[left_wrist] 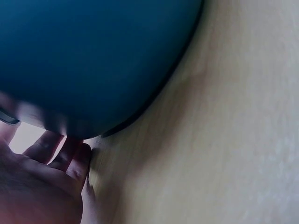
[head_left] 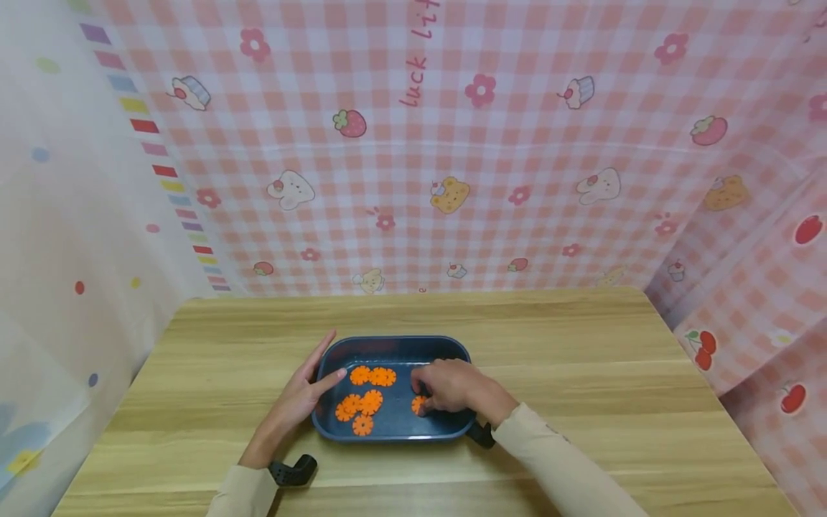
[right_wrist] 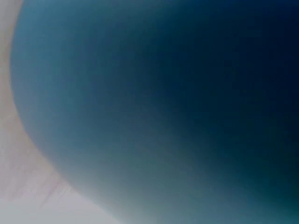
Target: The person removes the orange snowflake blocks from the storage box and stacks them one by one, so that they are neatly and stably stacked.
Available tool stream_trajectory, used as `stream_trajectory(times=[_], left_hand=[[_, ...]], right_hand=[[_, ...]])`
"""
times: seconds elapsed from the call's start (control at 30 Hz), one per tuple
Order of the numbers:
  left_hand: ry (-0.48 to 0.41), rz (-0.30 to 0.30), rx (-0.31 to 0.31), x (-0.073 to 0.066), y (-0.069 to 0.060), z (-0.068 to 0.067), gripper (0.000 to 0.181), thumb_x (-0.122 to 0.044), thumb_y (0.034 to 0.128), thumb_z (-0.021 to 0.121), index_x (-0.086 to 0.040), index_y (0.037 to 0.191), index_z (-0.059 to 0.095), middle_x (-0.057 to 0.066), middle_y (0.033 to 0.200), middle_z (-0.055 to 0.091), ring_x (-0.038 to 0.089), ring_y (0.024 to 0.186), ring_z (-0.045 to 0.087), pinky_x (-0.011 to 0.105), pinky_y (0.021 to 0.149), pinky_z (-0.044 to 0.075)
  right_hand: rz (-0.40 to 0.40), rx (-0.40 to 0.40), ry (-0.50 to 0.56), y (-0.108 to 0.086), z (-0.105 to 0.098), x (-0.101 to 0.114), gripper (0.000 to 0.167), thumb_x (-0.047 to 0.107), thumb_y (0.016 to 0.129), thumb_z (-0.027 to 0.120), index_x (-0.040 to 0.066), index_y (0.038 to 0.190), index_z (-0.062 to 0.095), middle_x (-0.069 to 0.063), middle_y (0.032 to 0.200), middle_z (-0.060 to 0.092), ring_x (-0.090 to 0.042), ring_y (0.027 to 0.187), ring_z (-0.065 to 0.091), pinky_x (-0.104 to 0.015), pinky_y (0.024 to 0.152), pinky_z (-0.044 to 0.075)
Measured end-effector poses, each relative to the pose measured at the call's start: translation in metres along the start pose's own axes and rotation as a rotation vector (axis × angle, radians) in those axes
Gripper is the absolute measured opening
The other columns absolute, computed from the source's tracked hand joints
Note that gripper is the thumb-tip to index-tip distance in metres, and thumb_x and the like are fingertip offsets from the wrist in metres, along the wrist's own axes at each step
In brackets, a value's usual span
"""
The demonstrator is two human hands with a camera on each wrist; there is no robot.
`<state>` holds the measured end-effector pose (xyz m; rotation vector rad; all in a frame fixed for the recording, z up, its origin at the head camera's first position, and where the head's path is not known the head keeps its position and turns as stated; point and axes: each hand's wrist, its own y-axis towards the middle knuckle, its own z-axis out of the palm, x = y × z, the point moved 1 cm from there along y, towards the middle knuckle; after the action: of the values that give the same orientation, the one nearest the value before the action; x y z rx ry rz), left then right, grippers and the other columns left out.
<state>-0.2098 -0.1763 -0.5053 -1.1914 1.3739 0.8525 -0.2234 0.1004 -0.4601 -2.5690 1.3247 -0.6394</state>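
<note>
In the head view, a dark blue tray (head_left: 394, 436) holds several orange notched discs (head_left: 363, 425) on its left side. My left hand (head_left: 298, 395) grips the tray's left wall, thumb over the rim and fingers along the outside. In the left wrist view, the fingers of this hand (left_wrist: 46, 182) touch the tray's outer wall (left_wrist: 93, 56). Inside the tray at the right, my right hand (head_left: 452, 385) has its fingers and thumb curled at a single orange disc (head_left: 417, 405), partly covered by the thumb. Only the tray's blurred outer wall (right_wrist: 93, 93) fills the right wrist view.
The tray stands on a wood-grain table (head_left: 549, 345). A pink checked cloth (head_left: 413, 158) hangs behind the table, with more cloth at both sides. Black wrist devices (head_left: 294, 471) are worn on both wrists.
</note>
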Motion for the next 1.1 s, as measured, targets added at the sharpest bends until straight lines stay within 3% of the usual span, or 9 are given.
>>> stream_trajectory(times=[0.1, 0.23, 0.57, 1.1], left_hand=[[-0.006, 0.003, -0.002, 0.000, 0.000, 0.001, 0.074, -0.026, 0.0996, 0.060, -0.032, 0.159, 0.017, -0.001, 0.167, 0.004, 0.031, 0.145, 0.026, 0.041, 0.110, 0.034], [-0.023, 0.005, 0.001, 0.000, 0.000, 0.001, 0.074, -0.026, 0.0993, 0.061, -0.031, 0.160, 0.017, -0.001, 0.167, 0.005, 0.033, 0.146, 0.026, 0.052, 0.114, 0.028], [-0.038, 0.010, -0.003, -0.001, -0.002, 0.001, 0.075, -0.024, 0.0990, 0.061, -0.031, 0.160, 0.017, 0.000, 0.167, 0.004, 0.031, 0.148, 0.022, 0.052, 0.116, 0.023], [-0.042, 0.004, -0.013, 0.002, 0.000, 0.001, 0.075, -0.025, 0.0987, 0.061, -0.029, 0.160, 0.018, 0.001, 0.167, 0.006, 0.033, 0.147, 0.024, 0.054, 0.116, 0.024]], right_hand=[[-0.007, 0.017, 0.031, 0.001, 0.002, 0.000, 0.021, 0.040, 0.087, 0.075, 0.025, 0.097, 0.064, 0.007, 0.074, 0.054, -0.011, 0.068, 0.050, -0.026, 0.061, 0.039], [-0.013, 0.018, 0.058, 0.003, 0.004, -0.001, 0.020, 0.042, 0.086, 0.075, 0.027, 0.091, 0.063, 0.007, 0.074, 0.054, -0.011, 0.069, 0.049, -0.025, 0.061, 0.037], [-0.068, -0.008, 0.064, 0.004, 0.006, 0.001, 0.023, 0.044, 0.086, 0.074, 0.027, 0.090, 0.060, 0.008, 0.072, 0.053, -0.009, 0.066, 0.049, -0.024, 0.061, 0.037], [-0.113, 0.000, 0.230, 0.010, 0.013, 0.002, 0.019, 0.028, 0.088, 0.077, 0.022, 0.087, 0.059, 0.008, 0.073, 0.052, -0.007, 0.068, 0.047, -0.022, 0.065, 0.040]])
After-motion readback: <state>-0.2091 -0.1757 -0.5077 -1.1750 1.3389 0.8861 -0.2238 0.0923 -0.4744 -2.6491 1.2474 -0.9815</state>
